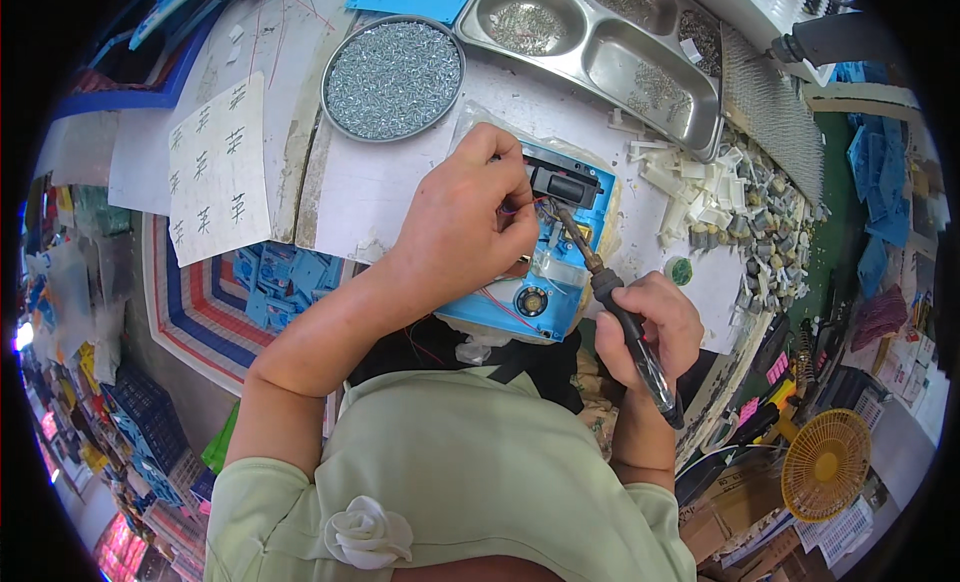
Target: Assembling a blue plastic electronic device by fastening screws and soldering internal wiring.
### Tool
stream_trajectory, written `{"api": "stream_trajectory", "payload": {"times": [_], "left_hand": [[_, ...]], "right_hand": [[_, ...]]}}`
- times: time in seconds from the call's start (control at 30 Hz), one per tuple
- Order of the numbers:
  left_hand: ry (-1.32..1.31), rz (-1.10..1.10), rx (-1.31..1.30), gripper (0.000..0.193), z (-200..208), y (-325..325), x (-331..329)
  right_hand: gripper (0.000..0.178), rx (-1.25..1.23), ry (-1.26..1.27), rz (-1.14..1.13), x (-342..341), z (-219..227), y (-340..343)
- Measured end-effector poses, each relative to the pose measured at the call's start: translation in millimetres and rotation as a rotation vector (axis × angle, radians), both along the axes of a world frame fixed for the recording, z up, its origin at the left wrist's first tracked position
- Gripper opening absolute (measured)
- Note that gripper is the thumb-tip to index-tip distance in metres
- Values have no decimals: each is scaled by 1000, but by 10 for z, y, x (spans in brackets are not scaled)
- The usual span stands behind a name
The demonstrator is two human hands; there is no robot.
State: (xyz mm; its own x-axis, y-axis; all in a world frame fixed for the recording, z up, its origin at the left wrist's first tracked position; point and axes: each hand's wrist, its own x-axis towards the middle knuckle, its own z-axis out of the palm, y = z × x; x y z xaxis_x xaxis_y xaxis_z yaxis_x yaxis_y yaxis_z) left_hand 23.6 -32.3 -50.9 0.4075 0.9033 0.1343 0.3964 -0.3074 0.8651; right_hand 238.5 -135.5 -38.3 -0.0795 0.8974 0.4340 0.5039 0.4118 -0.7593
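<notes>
A soldering iron (636, 340) with a dark handle is held by my right hand (668, 327), its metal tip slanting up and left. The tip reaches a blue plastic housing (576, 304) on the table edge in front of me. Over the housing's left part is my left hand (465, 207), closed in a pinch beside thin wires; what the fingertips hold is hidden. Inside the housing sit a black box-shaped part (565, 186) near the top and a small round speaker (531, 301) near the bottom. The iron's tip is close to my left fingertips.
A round tray of small screws (394, 79) stands at the far left. Behind is a compartmented steel tray (640, 77) with small metal parts. White plastic pieces and small motors (730, 212) pile up on the right. A written sheet (218, 169) lies left; a yellow fan (826, 465) is lower right.
</notes>
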Motion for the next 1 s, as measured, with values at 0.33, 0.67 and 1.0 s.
{"api": "stream_trajectory", "payload": {"times": [0.33, 0.67, 1.0], "left_hand": [[11, 10, -1, 9, 11, -2, 2], [-22, 14, 25, 10, -22, -5, 4], [-8, 20, 82, 10, -44, -3, 11]], "right_hand": [[35, 88, -56, 39, -7, -42, 65], [35, 119, -80, 122, 84, 20, 63], [28, 90, 19, 100, 96, 25, 41]]}}
